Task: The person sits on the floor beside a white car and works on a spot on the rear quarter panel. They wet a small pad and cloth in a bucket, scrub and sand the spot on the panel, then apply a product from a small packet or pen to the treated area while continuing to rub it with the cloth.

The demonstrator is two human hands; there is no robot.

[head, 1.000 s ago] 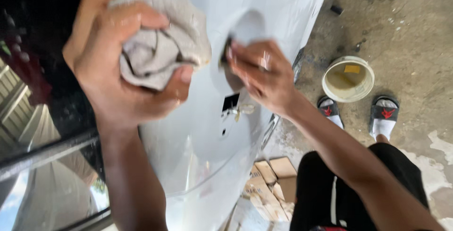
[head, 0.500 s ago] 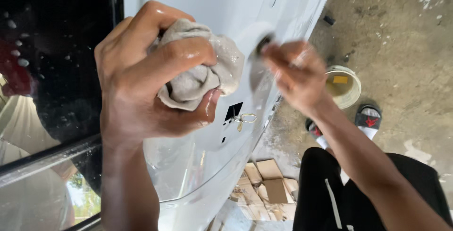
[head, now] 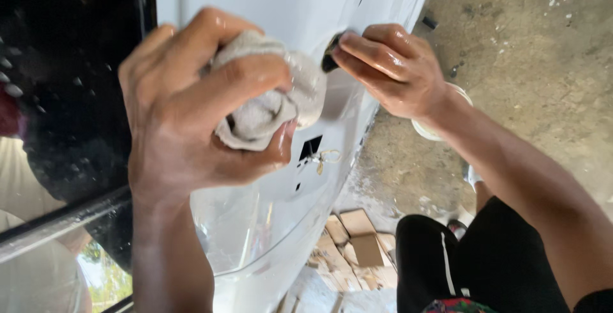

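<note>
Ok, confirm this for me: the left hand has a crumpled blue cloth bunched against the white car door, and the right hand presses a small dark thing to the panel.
Not quite: the head view shows the cloth is pale grey, not blue. The rest holds: the left hand bunches it against the white car door, and the right hand presses a small dark thing to the panel.

The left hand (head: 191, 121) is raised close to the camera, fingers curled tight in a wet, closed grip, forearm running straight down. The right hand (head: 393, 70) reaches in from the right, fingers extended and pressed together, wrist bent, forearm slanting down to the lower right.
</note>
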